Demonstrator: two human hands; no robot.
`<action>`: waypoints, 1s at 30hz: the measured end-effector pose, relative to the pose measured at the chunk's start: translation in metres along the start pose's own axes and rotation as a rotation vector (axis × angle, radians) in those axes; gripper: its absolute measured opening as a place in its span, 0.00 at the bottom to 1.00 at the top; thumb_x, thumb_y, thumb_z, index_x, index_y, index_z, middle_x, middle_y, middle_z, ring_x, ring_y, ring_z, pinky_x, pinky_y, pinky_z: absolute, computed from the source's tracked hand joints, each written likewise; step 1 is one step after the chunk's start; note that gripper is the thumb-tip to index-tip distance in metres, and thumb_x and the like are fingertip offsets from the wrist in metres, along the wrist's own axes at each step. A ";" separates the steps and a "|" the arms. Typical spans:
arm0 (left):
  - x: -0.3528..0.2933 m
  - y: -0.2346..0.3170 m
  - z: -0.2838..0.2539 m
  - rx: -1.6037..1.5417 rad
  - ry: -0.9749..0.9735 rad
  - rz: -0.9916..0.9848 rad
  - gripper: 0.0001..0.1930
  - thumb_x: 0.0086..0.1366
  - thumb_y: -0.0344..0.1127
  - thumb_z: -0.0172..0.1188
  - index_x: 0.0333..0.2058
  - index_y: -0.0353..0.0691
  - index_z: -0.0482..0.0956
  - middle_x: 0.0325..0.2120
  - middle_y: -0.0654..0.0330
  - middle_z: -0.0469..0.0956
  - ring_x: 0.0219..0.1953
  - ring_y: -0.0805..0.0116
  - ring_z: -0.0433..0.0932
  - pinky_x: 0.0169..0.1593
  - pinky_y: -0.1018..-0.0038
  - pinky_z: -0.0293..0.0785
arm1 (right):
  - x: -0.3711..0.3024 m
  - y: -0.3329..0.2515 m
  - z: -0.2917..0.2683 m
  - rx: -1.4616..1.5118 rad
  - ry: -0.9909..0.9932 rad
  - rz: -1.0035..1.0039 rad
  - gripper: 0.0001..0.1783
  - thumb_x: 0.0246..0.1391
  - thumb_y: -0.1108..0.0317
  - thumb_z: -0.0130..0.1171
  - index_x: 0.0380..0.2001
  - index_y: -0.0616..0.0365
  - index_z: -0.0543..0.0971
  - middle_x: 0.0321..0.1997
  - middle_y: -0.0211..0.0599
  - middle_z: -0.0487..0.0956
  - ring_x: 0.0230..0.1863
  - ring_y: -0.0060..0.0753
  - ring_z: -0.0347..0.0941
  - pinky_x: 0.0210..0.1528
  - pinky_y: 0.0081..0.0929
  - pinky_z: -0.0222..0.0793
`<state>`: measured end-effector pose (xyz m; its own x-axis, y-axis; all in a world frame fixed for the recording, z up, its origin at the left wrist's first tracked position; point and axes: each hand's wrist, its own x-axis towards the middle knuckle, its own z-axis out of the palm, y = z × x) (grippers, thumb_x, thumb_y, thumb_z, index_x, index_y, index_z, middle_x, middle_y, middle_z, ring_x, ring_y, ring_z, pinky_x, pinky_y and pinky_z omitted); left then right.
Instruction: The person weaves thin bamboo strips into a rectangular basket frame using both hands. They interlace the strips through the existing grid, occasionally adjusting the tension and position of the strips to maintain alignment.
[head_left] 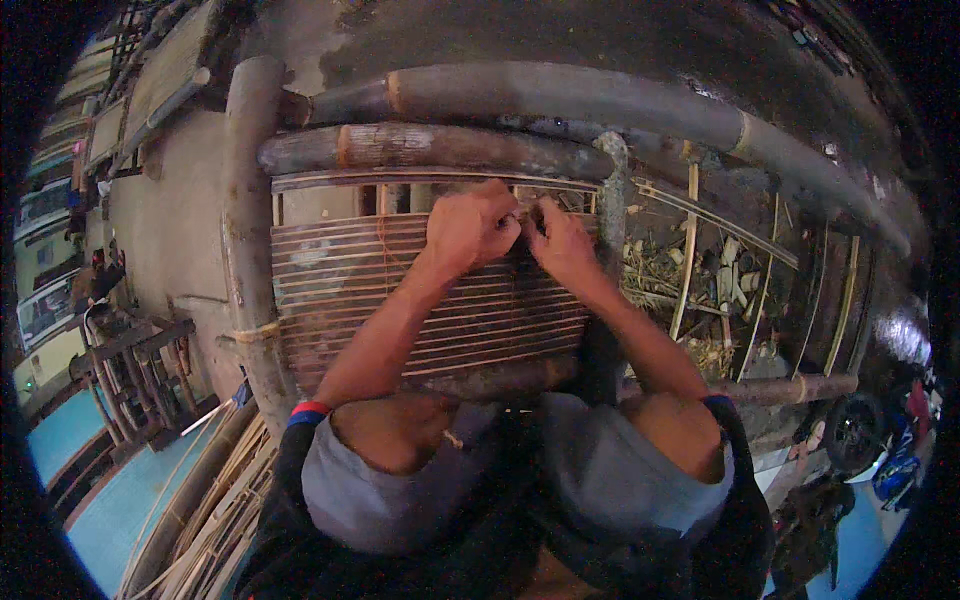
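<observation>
Both hands work close together over a panel of thin bamboo slats (340, 262), set inside a frame of thick bamboo poles. My left hand (470, 228) is closed, its fingers curled near the panel's far edge. Just to its right, my right hand (560, 240) is closed too, thumb and fingers pinched together. Whatever lies between the fingertips is too small and dim to make out. Beyond the hands runs a thick bamboo pole (450, 147), with thin strips along its near side. A thin cord (381, 235) crosses the slats left of my left hand.
An upright bamboo post (250, 200) bounds the panel on the left, a mottled post (612, 180) on the right. Bamboo scraps (725, 280) litter the ground at right. Long split strips (215, 510) lie at lower left. A wheel (856, 430) and a person (810, 520) are at lower right.
</observation>
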<state>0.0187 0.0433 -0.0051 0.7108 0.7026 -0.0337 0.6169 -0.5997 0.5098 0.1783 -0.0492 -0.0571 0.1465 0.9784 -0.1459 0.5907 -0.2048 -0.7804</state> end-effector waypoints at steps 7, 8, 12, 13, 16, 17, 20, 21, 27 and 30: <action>0.000 0.000 -0.007 -0.044 0.091 -0.030 0.08 0.57 0.39 0.60 0.33 0.43 0.82 0.33 0.54 0.82 0.34 0.47 0.82 0.36 0.55 0.79 | -0.011 -0.014 -0.030 0.014 -0.013 -0.271 0.08 0.63 0.67 0.56 0.37 0.61 0.75 0.36 0.50 0.76 0.39 0.57 0.76 0.37 0.47 0.70; 0.003 0.001 -0.002 -0.015 0.063 -0.049 0.09 0.57 0.40 0.60 0.32 0.43 0.83 0.32 0.53 0.82 0.34 0.47 0.82 0.37 0.55 0.79 | -0.022 -0.015 -0.041 0.074 -0.080 -0.279 0.08 0.63 0.67 0.56 0.36 0.62 0.75 0.36 0.48 0.75 0.39 0.53 0.76 0.38 0.44 0.70; 0.008 0.002 -0.003 0.155 -0.056 -0.153 0.12 0.57 0.44 0.61 0.31 0.41 0.84 0.30 0.49 0.83 0.34 0.46 0.83 0.38 0.54 0.79 | -0.047 -0.037 -0.076 0.282 -0.267 -0.264 0.12 0.64 0.65 0.55 0.32 0.63 0.77 0.37 0.43 0.73 0.42 0.46 0.75 0.44 0.36 0.71; 0.010 0.003 -0.001 0.201 -0.098 -0.173 0.14 0.56 0.45 0.62 0.31 0.40 0.84 0.29 0.48 0.83 0.34 0.46 0.83 0.38 0.54 0.79 | -0.050 -0.038 -0.081 0.321 -0.283 -0.234 0.13 0.65 0.64 0.55 0.31 0.64 0.77 0.36 0.44 0.74 0.42 0.46 0.75 0.45 0.36 0.71; 0.009 0.004 0.002 0.236 -0.131 -0.149 0.18 0.56 0.50 0.64 0.30 0.39 0.84 0.27 0.47 0.83 0.33 0.47 0.84 0.38 0.54 0.79 | -0.035 -0.035 -0.086 0.312 0.049 -0.243 0.11 0.64 0.66 0.55 0.31 0.65 0.77 0.38 0.41 0.75 0.41 0.41 0.75 0.46 0.35 0.71; 0.010 0.005 0.000 0.263 -0.210 -0.155 0.18 0.57 0.51 0.63 0.33 0.41 0.84 0.28 0.49 0.83 0.34 0.47 0.84 0.38 0.53 0.79 | -0.028 -0.035 -0.088 0.364 0.099 -0.206 0.12 0.64 0.66 0.55 0.31 0.65 0.76 0.38 0.41 0.76 0.42 0.39 0.75 0.47 0.34 0.71; 0.016 0.008 -0.008 0.327 -0.348 -0.175 0.19 0.58 0.53 0.63 0.36 0.42 0.83 0.30 0.50 0.84 0.34 0.46 0.83 0.40 0.52 0.79 | 0.005 -0.035 -0.078 0.723 0.217 -0.070 0.14 0.66 0.64 0.53 0.28 0.63 0.74 0.36 0.38 0.76 0.40 0.34 0.74 0.45 0.33 0.71; 0.017 0.011 -0.008 0.330 -0.331 -0.174 0.20 0.57 0.53 0.64 0.34 0.40 0.84 0.29 0.49 0.83 0.34 0.47 0.84 0.40 0.53 0.79 | 0.017 -0.029 -0.063 0.974 0.237 0.001 0.15 0.66 0.64 0.51 0.27 0.62 0.73 0.33 0.36 0.75 0.37 0.33 0.73 0.43 0.33 0.70; 0.007 0.009 0.003 0.138 0.024 0.163 0.17 0.57 0.44 0.66 0.41 0.39 0.81 0.35 0.48 0.82 0.40 0.48 0.81 0.45 0.55 0.77 | 0.020 -0.032 -0.053 1.379 0.073 0.224 0.18 0.67 0.65 0.48 0.21 0.56 0.65 0.20 0.27 0.63 0.23 0.24 0.60 0.31 0.30 0.62; 0.007 0.012 0.008 -0.157 -0.166 0.191 0.18 0.57 0.39 0.67 0.45 0.40 0.78 0.40 0.48 0.81 0.43 0.46 0.79 0.48 0.56 0.76 | 0.003 -0.040 -0.053 1.146 0.010 0.172 0.18 0.67 0.66 0.48 0.21 0.56 0.65 0.19 0.26 0.61 0.22 0.22 0.57 0.29 0.28 0.58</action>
<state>0.0340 0.0384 -0.0066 0.8626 0.5026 -0.0583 0.4162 -0.6392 0.6467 0.1971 -0.0398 0.0062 0.1643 0.9388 -0.3028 -0.5026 -0.1845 -0.8446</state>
